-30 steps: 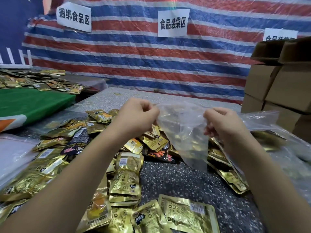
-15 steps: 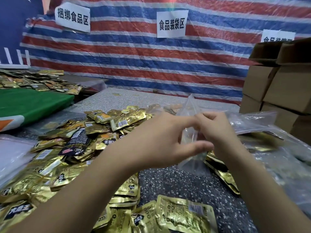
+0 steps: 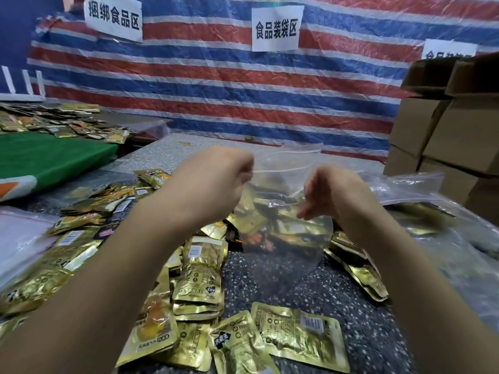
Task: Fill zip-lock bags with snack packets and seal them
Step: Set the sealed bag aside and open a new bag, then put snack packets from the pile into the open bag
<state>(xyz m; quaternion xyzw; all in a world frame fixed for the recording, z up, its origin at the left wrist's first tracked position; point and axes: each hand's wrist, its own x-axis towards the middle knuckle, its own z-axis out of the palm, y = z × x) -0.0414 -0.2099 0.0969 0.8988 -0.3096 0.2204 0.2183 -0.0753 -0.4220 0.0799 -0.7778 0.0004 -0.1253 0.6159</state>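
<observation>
Held above the gold snack packets (image 3: 199,279), the empty zip-lock bag (image 3: 286,211) is pinched at its mouth by left hand (image 3: 216,182) and right hand (image 3: 326,195); thin film could slip free.

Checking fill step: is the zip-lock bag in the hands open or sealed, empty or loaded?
Open and apparently empty. Left hand and right hand pull the bag mouth apart; gold packets show only through it.

Both forearms stretched forward, bare, wrists raised. Left hand (image 3: 213,182) curled into a loose fist, thumb and fingers pinched together at its right edge. Right hand (image 3: 328,193) bent downward at the wrist, fingertips (image 3: 303,211) pinched
</observation>
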